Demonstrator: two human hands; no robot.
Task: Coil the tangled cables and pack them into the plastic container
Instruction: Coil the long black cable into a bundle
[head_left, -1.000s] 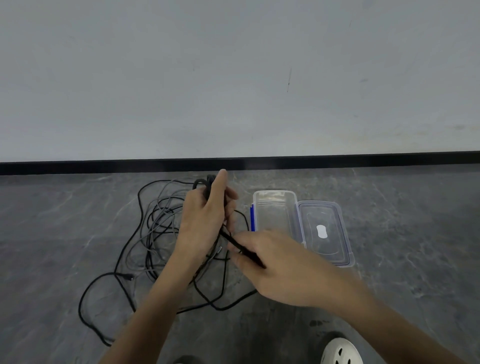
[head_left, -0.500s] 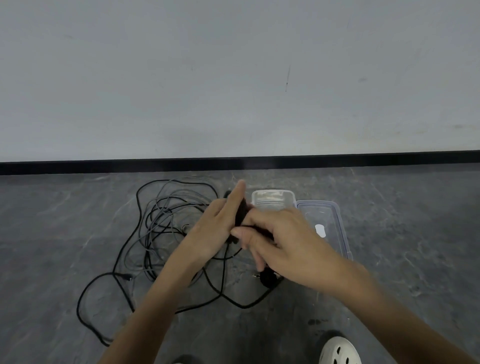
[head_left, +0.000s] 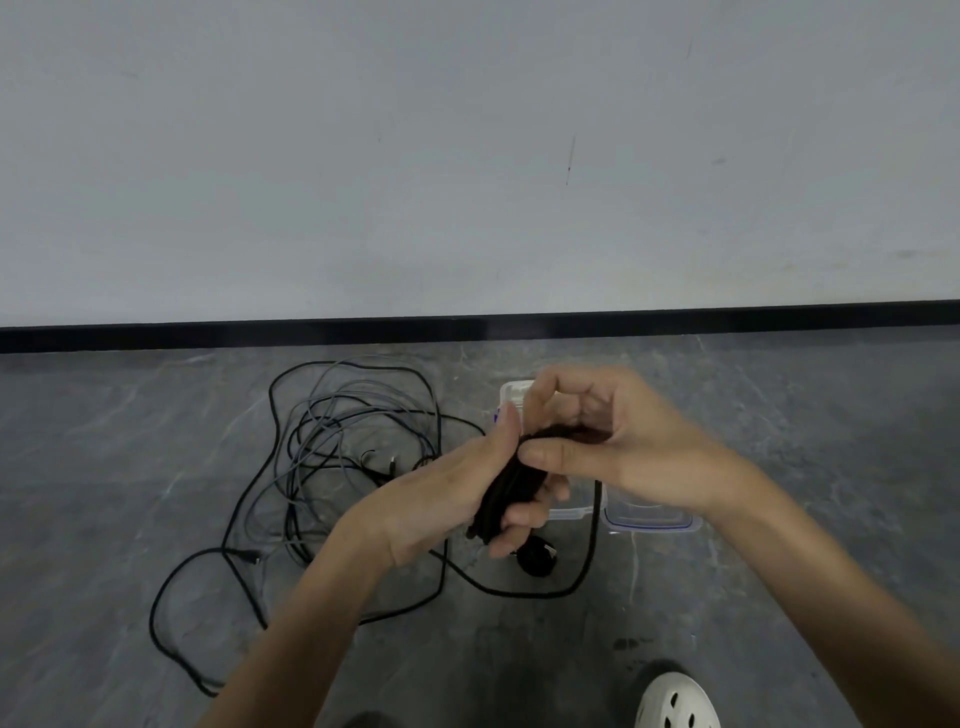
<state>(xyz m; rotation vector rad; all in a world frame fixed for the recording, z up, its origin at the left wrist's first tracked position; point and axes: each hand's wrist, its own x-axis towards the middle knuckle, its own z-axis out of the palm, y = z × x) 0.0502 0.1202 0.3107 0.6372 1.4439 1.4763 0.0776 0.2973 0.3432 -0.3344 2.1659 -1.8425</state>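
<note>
Coiling step. Left hand (head_left: 452, 501) grips black cable coil (head_left: 506, 488); right hand (head_left: 628, 447) pinches top of it. Tangle (head_left: 343, 441) on floor (head_left: 805, 426) at 9 o'clock, plastic container (head_left: 510, 388) at 12, behind hands. Next, likely: wind in loose tail (head_left: 519, 594).

My left hand (head_left: 447, 499) grips the coiled bundle of thin black cable (head_left: 506, 493), thumb upright along the bundle's left side, fingers (head_left: 524, 514) wrapped round its right. My right hand (head_left: 623, 447) pinches the bundle's top, thumb lying across it, fingers curled above. Both bare forearms reach up toward the bundle.
</note>
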